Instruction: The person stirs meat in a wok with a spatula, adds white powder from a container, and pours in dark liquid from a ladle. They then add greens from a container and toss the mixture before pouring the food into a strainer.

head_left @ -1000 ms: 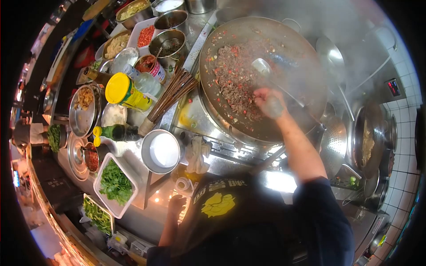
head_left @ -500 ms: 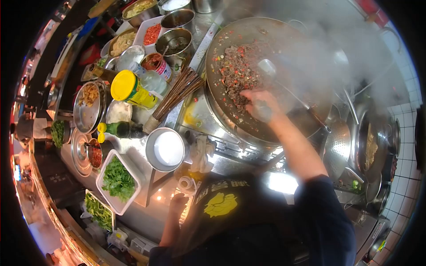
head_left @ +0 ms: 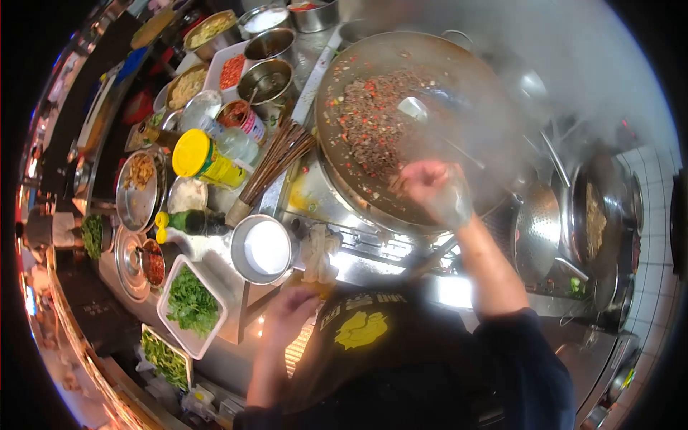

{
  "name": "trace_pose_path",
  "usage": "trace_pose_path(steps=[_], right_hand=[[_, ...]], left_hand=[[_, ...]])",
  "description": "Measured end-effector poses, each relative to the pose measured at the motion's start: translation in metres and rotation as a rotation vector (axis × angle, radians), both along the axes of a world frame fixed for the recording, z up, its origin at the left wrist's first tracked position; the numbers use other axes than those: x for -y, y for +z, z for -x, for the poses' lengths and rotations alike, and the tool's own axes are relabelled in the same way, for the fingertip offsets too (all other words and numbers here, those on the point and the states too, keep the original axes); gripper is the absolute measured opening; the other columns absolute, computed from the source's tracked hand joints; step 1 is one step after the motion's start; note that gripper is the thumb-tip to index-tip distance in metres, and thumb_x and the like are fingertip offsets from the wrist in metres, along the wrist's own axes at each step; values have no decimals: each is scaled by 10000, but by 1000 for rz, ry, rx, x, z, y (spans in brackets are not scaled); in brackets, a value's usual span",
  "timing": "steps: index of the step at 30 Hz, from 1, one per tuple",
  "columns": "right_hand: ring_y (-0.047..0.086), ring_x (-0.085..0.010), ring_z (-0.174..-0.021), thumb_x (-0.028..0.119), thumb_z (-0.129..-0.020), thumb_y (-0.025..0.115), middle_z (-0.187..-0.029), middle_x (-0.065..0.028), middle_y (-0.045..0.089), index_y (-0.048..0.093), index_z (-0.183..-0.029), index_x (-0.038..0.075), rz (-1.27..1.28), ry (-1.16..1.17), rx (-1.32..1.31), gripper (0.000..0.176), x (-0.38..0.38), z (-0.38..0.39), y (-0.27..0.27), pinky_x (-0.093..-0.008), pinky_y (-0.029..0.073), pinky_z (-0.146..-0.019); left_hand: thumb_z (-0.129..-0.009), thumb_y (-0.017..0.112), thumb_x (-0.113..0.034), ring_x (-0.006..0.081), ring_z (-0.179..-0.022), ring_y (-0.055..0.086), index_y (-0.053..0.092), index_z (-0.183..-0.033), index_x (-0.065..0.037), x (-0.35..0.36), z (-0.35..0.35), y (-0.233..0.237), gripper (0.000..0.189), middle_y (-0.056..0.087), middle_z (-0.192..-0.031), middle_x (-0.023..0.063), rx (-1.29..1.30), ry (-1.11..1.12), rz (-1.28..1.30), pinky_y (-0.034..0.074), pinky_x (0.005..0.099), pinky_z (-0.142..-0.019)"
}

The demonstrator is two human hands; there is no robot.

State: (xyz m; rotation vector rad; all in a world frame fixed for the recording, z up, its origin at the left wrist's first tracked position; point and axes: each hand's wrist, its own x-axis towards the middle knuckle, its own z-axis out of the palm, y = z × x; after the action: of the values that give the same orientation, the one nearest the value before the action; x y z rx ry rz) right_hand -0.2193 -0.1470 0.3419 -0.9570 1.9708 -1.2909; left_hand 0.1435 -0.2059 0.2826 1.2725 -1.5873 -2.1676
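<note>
A wide wok holds minced meat mixed with red and pale chopped bits. Low over its near side is my right hand, fingers curled together at the edge of the meat; what they pinch, I cannot tell. A ladle rests in the wok just beyond this hand, its handle blurred by steam. By the front of the counter, my left hand hangs with loosely extended fingers and nothing visible in it. Nearest to it are a crumpled pale cloth and a metal pot with white contents.
Bundled bamboo sticks, a yellow-lidded tub and a green bottle crowd the left counter. A white tray of leafy greens sits nearer me. To the right stands a perforated strainer. Steam covers the wok's far right.
My right hand has drawn back slightly from the meat toward me. My left hand has risen toward the cloth. The whole view has shifted a little.
</note>
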Motion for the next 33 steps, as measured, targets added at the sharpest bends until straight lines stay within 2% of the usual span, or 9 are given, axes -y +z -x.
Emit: trace_pose_path(steps=[2, 5, 8, 14, 19, 26, 29, 30, 33], right_hand=[[555, -29, -650, 59, -786, 655, -744, 28, 645, 701, -922, 16, 89, 0, 127, 150, -21, -18, -2, -194, 453, -578], [602, -71, -654, 58, -786, 629, -752, -43, 682, 692, -960, 28, 23, 18, 157, 187, -52, -45, 16, -244, 495, -598], [626, -140, -582, 58, -782, 626, -730, -104, 677, 676, -964, 0, 130, 10, 166, 198, -84, -53, 19, -283, 504, -569], [687, -191, -675, 90, -800, 655, -792, -116, 705, 696, -956, 26, 81, -91, -32, 174, -152, -39, 2, -302, 550, -636], [677, -245, -685, 91, -836, 635, -882, -169, 688, 619, -1148, 10, 277, -268, -138, 323, -218, -26, -7, -304, 525, -597], [644, -246, -622, 138, -824, 673, -710, -130, 659, 666, -819, 26, -259, -393, -125, 112, -375, -27, -59, -343, 508, -599], [618, -244, -586, 128, -800, 693, -678, -105, 647, 649, -784, 26, -406, -406, -230, 112, -419, -51, -96, -331, 501, -574], [619, -244, -584, 134, -815, 673, -684, -100, 647, 644, -796, 32, -368, -498, -38, 108, -431, -61, -111, -326, 501, -564], [627, -241, -596, 176, -866, 600, -728, -95, 648, 629, -837, 52, -108, -729, 623, 130, -467, -76, -198, -309, 503, -538]], left_hand=[[-900, 624, -40, 154, -896, 632, 568, -1199, -38, 9, 59, 28, 305, 654, -1091, 96, -195, -95, 68, 518, 274, -733], [-912, 590, -16, 222, -919, 648, 496, -1270, -36, 4, 131, 36, 371, 626, -1119, 120, -403, -203, -72, 538, 305, -746], [-905, 584, 6, 167, -789, 636, 558, -1103, -15, -12, 166, 31, 201, 634, -910, 84, -382, -198, -128, 522, 278, -687], [-860, 612, 24, 111, -689, 592, 584, -977, -15, -62, 204, 30, 127, 637, -818, 65, -352, -285, -319, 488, 237, -616], [-826, 623, 42, 128, -660, 572, 571, -913, -27, -91, 232, 35, 123, 630, -782, 70, -411, -394, -420, 457, 260, -581], [-754, 710, -34, 257, -661, 621, 590, -823, -5, -152, 280, 156, 141, 644, -833, 188, -940, -695, -406, 497, 352, -576], [-812, 696, -71, 341, -701, 621, 636, -844, 61, -149, 300, 184, 148, 639, -935, 302, -1229, -1092, -399, 489, 410, -595], [-836, 682, -73, 359, -704, 612, 649, -861, 80, -150, 311, 188, 158, 634, -942, 330, -1330, -1227, -457, 483, 420, -592], [-889, 592, -29, 328, -617, 585, 647, -814, 88, -170, 291, 201, 150, 622, -841, 281, -1377, -946, -579, 452, 370, -523]])
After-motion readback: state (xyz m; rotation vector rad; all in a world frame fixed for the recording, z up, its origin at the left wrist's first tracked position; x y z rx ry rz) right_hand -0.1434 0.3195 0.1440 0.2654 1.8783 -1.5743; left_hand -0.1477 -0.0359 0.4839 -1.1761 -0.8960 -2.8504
